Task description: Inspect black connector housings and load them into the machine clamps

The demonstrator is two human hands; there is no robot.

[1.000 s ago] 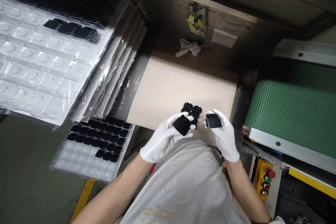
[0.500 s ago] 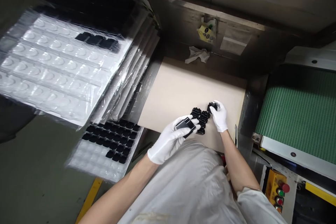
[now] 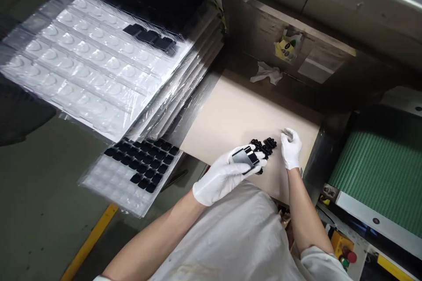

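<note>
The left hand (image 3: 219, 178), in a white glove, has its fingers closed around a shiny black piece (image 3: 242, 157), held raised near the front edge of a beige board (image 3: 224, 114); the board lies on a metal desk (image 3: 196, 99); just beyond the held piece, a small cluster of black parts (image 3: 270, 142) sits on the board, partly hidden by the left hand; the right hand (image 3: 292, 151), also gloved in white, is just to the right of the cluster and apart from it, its fingers bent, though blur hides the tips and I cannot tell whether they are open or closed; to the left, a stack of clear plastic trays (image 3: 89, 70) carries a short row of black caps (image 3: 150, 37) among many bare pockets; below it, a lower tray (image 3: 108, 184) is partly filled with rows of dark squares (image 3: 141, 158); behind the board lies a crumpled white cloth (image 3: 266, 73), with a yellow packet (image 3: 285, 49) farther back; on the right is a green belt (image 3: 379, 162), and near its lower side stands an orange box (image 3: 341, 243) with red and green buttons.
</note>
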